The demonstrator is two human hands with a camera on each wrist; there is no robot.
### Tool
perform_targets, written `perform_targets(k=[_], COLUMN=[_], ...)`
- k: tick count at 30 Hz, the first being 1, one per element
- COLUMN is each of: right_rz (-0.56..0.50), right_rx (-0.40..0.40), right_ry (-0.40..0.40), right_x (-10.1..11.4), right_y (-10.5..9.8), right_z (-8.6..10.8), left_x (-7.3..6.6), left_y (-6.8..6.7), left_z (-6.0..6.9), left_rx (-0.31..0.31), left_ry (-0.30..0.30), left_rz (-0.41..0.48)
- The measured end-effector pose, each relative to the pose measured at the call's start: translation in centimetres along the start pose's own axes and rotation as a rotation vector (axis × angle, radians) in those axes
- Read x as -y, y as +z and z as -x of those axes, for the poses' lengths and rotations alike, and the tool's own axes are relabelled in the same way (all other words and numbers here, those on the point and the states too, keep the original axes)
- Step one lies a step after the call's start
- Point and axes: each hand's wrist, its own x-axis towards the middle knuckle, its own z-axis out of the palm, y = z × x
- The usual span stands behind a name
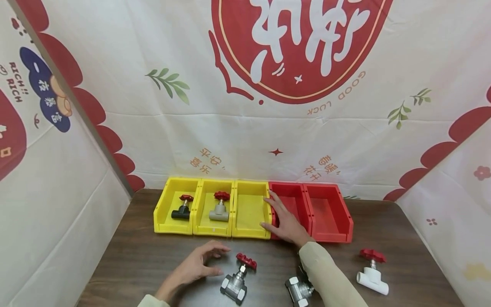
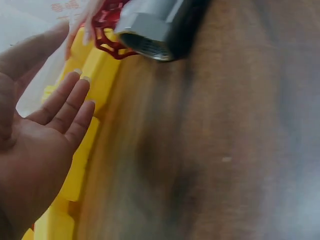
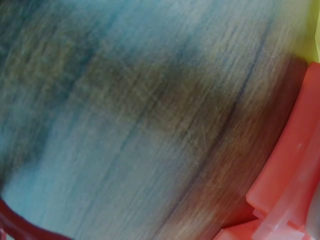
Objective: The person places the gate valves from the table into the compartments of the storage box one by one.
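My left hand (image 1: 195, 264) hovers left of a metal gate valve (image 1: 235, 286) with a red handwheel (image 1: 246, 261), its fingers loosely bent and holding nothing. In the left wrist view, the palm (image 2: 37, 155) faces the valve body (image 2: 150, 30), apart from it. My right hand (image 1: 288, 224) reaches over the left red bin (image 1: 295, 187), fingers spread towards the third yellow bin (image 1: 251, 209). Whether it touches the bin walls I cannot tell. Under the right forearm lies a second metal valve (image 1: 298, 291), partly hidden by the sleeve.
The first yellow bin (image 1: 163, 213) holds a black valve (image 1: 181, 212) with a red handwheel. In the second yellow bin (image 1: 212, 231) lies a grey valve (image 1: 219, 212). A right-hand red bin (image 1: 333, 236) ends the row. A white valve (image 1: 373, 279) lies at the table's right.
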Motion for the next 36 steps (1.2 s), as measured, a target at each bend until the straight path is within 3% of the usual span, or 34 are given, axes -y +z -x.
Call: perform_targets(k=[7, 12, 23, 31, 34, 36], right_rz=[0.006, 0.007, 0.010, 0.007, 0.001, 0.000], right_rx=[0.008, 0.010, -0.007, -0.003, -0.003, -0.002], right_ry=[0.008, 0.011, -0.001, -0.047, -0.026, -0.013], right_x=[0.0, 0.1, 0.0, -0.1, 0.0, 0.1], right_y=[-0.1, -0.1, 0.0, -0.1, -0.1, -0.1], right_z=[0.0, 0.0, -0.3, -0.1, 0.0, 0.0], left_x=[1.0, 1.2, 1.3, 1.4, 1.4, 1.3], left_y=[1.0, 1.6, 2.6, 3.2, 3.3, 3.4], left_z=[0.8, 0.9, 0.8, 0.6, 0.6, 0.5], left_rx=[0.054, 0.091, 0.127, 0.120, 0.122, 0.132], left_ry=[0.080, 0.070, 0.050, 0.031, 0.003, -0.047], left_rz=[0.089, 0.136, 0.134, 0.060, -0.002, -0.036])
